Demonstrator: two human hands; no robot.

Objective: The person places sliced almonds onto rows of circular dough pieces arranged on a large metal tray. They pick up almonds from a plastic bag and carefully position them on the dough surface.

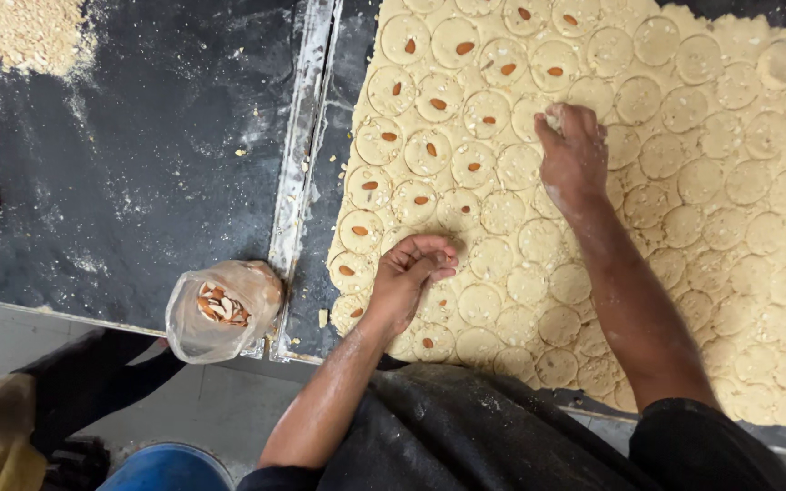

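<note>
At the near edge of the dark tabletop (138,182), about seven o'clock from the dough, a clear plastic bag of almonds (220,309) sits half over the lip; a nudge from the left forearm could tip it to the floor. Just beyond, the left hand (411,268) rests on the dough sheet (684,227), its fingers (429,255) curled loosely inward, probably cupping almonds, though the view does not show any inside. Pressing a wrist down here would smear the cut rounds (502,214) beneath it. Farther on, at one o'clock from the left hand, the right hand (575,150) has its fingers pinched onto one round, seemingly setting a nut; too hard a push could crack the thin disc. Rounds toward ten and eleven o'clock already carry almonds (437,104); those toward three o'clock are bare. The sheet runs nearly to the tabletop's near edge, leaving little rim, while the left half beyond the metal rail (300,155) lies floury and open, crumbs (34,32) at its far corner.
</note>
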